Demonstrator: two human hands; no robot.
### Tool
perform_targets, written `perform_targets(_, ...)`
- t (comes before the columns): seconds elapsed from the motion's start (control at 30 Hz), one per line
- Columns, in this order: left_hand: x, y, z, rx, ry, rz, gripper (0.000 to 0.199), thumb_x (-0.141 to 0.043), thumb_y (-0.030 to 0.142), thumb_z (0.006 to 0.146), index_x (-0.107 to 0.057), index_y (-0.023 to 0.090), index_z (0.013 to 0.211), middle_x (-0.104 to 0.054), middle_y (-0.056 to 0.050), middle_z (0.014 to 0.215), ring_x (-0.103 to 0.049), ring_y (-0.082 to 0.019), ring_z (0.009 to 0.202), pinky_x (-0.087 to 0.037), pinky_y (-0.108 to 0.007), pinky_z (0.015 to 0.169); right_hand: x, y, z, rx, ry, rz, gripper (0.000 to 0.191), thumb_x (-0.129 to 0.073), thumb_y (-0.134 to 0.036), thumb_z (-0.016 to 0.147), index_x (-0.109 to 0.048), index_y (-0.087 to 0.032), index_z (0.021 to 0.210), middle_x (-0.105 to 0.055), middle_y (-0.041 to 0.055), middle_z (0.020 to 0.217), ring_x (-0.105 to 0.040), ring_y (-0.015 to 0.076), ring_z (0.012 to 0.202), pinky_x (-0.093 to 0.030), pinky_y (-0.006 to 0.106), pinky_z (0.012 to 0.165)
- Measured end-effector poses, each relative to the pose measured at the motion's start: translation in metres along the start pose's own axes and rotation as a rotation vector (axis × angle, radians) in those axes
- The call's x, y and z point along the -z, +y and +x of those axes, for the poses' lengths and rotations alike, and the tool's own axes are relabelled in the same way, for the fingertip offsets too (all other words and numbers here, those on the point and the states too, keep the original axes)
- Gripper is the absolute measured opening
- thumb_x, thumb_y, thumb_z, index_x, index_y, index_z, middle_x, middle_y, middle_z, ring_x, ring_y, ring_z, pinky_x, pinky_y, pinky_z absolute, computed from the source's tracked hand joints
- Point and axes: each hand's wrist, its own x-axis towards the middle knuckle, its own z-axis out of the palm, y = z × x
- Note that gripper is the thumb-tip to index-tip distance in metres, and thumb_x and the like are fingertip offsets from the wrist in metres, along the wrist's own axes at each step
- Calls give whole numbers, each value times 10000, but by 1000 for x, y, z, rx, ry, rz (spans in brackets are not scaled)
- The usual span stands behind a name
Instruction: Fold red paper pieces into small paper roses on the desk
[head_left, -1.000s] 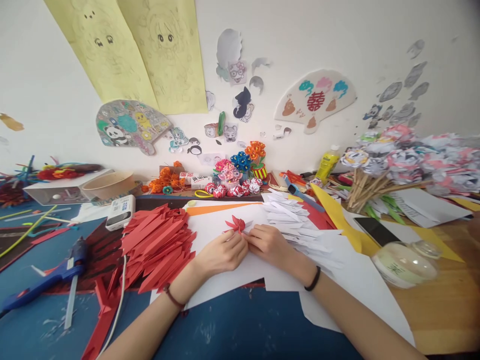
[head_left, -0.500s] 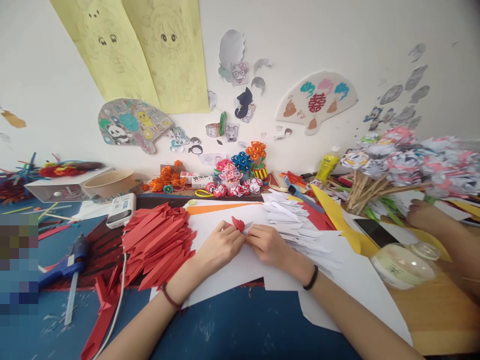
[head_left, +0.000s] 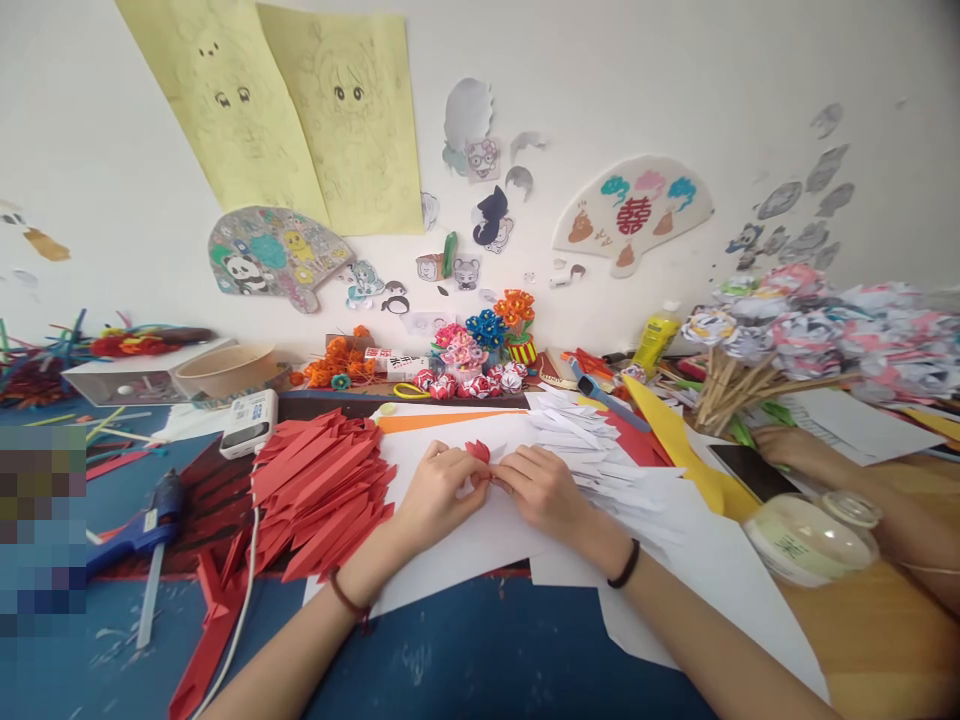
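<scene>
Between my two hands is a small red folded paper flower [head_left: 478, 451], with a bit of white paper beside it. My left hand [head_left: 442, 492] pinches it from the left, thumb and forefinger together. From the right, my right hand [head_left: 536, 487] pinches at its base, and the fingertips of both hands nearly meet. Under my hands lies a white paper sheet [head_left: 420, 585]. A heap of red paper strips [head_left: 322, 490] is left of my left hand. White paper strips [head_left: 577, 430] spread out behind and right of my right hand.
On the left are a blue glue gun [head_left: 154, 515] and a white device [head_left: 250, 424] with a cable. Finished paper flowers [head_left: 472, 384] line the back. To the right stand a clear jar [head_left: 814, 535], a phone [head_left: 750, 472], stemmed paper flowers [head_left: 806, 325] and another person's arm [head_left: 832, 465].
The red flower has turned slightly upright between my fingers, and my left fingers have curled round more. The other person's hand at right has moved left and down. The view shifted slightly.
</scene>
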Motion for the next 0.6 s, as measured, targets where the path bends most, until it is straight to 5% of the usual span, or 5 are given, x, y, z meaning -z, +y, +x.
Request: perform_targets(0.6, 4, -1, 1, 55, -110, -174, 22, -601, 187, 859, -613, 203, 851, -678, 43, 781, -600, -110, 708, -364, -318, 796, 3, -1, 2, 81, -57, -39, 333, -312, -37, 932, -607, -142, 820, -553, 64, 739, -441, 190, 706, -306, 333, 624)
